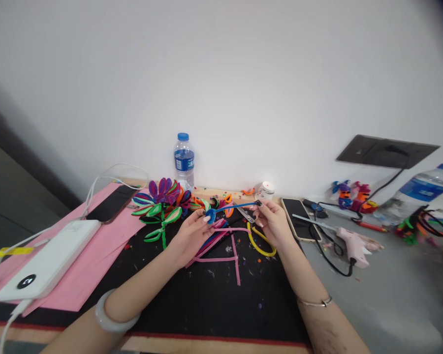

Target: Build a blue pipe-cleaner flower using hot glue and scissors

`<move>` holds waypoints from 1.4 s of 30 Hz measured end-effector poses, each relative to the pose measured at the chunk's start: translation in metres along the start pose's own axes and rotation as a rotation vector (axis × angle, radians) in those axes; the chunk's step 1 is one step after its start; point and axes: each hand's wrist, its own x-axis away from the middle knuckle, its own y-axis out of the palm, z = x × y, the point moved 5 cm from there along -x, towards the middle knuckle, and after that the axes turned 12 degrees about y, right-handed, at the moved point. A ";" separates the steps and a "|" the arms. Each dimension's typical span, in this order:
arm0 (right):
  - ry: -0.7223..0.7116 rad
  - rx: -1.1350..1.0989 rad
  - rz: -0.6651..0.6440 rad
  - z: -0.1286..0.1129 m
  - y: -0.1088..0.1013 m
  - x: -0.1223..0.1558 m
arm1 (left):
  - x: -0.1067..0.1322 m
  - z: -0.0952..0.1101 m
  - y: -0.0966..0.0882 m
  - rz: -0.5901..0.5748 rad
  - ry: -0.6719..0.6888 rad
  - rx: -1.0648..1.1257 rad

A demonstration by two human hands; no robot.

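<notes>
A blue pipe cleaner [233, 207] stretches between my two hands, above the black mat. Its left end is coiled into a flat round disc [210, 215], pinched by the fingers of my left hand [192, 232]. My right hand [272, 220] pinches the other end between thumb and forefinger. Beneath them lie pink pipe cleaners [217, 259], with more in blue and purple. A metal tool with curved yellow handles [262, 248] rests under my right hand, partly hidden. Left of my left hand is a bunch of colourful pipe-cleaner flowers and green leaves [163, 221].
A water bottle [184, 161] and a paper cup [265, 190] stand by the wall. Right are a phone [301, 219], a pink glue gun [354, 246] with its cord, and small figures [343, 194]. Left, a white power bank [51, 260] and another phone [112, 203] lie on pink sheets.
</notes>
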 end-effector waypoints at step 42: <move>0.344 -0.307 0.074 0.040 0.005 0.003 | 0.011 -0.015 0.011 -0.243 -0.132 -0.126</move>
